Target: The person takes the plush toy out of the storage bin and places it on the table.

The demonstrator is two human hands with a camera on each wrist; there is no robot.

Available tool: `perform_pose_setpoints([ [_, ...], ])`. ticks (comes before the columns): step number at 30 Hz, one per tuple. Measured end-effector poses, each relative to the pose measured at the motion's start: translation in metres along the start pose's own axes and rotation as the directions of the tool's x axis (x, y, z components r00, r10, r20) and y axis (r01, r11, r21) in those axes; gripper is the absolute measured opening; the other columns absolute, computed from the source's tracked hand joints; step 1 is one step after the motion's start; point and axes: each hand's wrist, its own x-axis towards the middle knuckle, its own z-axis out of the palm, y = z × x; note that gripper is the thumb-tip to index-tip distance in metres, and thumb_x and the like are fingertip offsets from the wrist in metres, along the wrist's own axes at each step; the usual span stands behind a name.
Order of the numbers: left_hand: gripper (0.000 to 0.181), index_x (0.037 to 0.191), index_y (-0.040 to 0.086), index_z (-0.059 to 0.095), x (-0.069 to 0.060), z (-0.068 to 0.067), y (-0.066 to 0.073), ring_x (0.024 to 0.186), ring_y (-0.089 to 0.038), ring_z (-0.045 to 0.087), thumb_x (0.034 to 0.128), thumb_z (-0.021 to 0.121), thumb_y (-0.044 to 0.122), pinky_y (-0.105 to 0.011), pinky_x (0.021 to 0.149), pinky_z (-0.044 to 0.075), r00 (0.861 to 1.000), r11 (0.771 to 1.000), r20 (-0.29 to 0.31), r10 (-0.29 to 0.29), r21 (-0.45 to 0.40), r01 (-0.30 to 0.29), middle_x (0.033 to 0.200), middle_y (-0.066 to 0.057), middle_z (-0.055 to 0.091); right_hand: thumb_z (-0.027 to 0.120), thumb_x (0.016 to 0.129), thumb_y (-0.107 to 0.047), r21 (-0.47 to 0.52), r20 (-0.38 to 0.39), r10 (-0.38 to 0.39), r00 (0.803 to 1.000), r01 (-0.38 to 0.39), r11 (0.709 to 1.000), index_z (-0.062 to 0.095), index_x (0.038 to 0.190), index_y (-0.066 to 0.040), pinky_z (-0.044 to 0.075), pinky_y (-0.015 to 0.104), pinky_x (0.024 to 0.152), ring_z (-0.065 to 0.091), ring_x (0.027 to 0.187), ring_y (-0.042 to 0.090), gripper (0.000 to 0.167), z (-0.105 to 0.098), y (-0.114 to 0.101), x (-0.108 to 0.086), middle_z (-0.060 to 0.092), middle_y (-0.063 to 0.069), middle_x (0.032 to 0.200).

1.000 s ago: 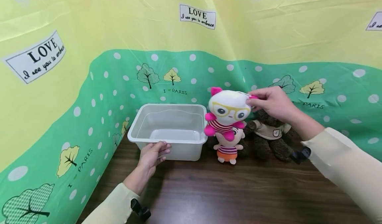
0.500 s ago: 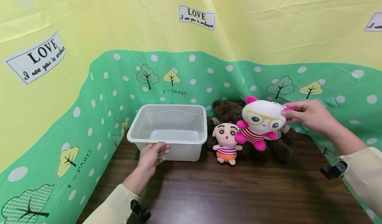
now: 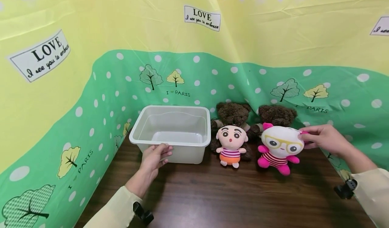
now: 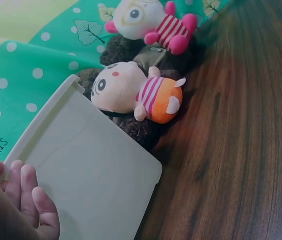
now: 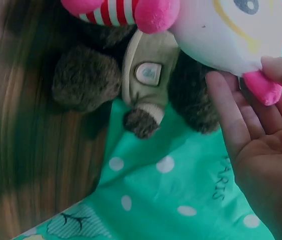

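Note:
By one pink ear, my right hand [image 3: 323, 139] pinches a plush panda [image 3: 282, 142] with yellow glasses, pink limbs and a red-striped body. The panda is upright in front of a brown teddy bear [image 3: 278, 115] and hides most of it. Whether its feet touch the table I cannot tell. My left hand [image 3: 154, 157] grips the front rim of a pale grey plastic tub [image 3: 188, 153], thumb on top and fingers below. Inside, the tub shows a bare bottom. Right of it sits a plush boy doll [image 3: 231, 143] in a striped shirt and orange shorts.
Behind the boy doll sits a second brown teddy bear [image 3: 232, 113], partly hidden. The dark wooden table [image 3: 212, 197] stretches toward me. A green and yellow printed cloth [image 3: 194, 76] hangs at the back and left, close behind the tub and bears.
My right hand has carried the panda right and down, from in front of the boy doll to in front of the right-hand bear. The left hand has stayed at the tub's rim.

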Motion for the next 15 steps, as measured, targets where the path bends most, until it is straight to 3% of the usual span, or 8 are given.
perform_pose_setpoints([
  [9, 0.016, 0.106, 0.008, 0.065, 0.001, 0.000, -0.001, 0.077, -0.010, 0.073, 0.0929, 0.067, 0.017, -0.025, 0.063, 0.050, 1.000, 1.000, -0.015, -0.007, -0.003, 0.007, 0.087, 0.003, 0.080, 0.067, 0.100, -0.017, -0.049, 0.077, 0.022, 0.997, -0.018, 0.999, 0.058, 0.131, 0.017, 0.063, 0.038, 0.071, 0.076, 0.083, 0.017, 0.047, -0.005, 0.018, 0.002, 0.075, 0.016, 0.107],
  [15, 0.018, 0.106, 0.007, 0.065, 0.001, 0.001, 0.000, 0.077, -0.010, 0.073, 0.0923, 0.068, 0.017, -0.025, 0.062, 0.050, 1.000, 1.000, -0.010, 0.004, -0.006, -0.004, 0.087, 0.002, 0.080, 0.067, 0.101, -0.022, -0.050, 0.052, 0.062, 0.997, -0.060, 0.997, 0.055, 0.135, 0.017, 0.063, 0.039, 0.072, 0.075, 0.085, 0.017, 0.053, -0.001, 0.032, 0.008, 0.070, 0.029, 0.118],
])
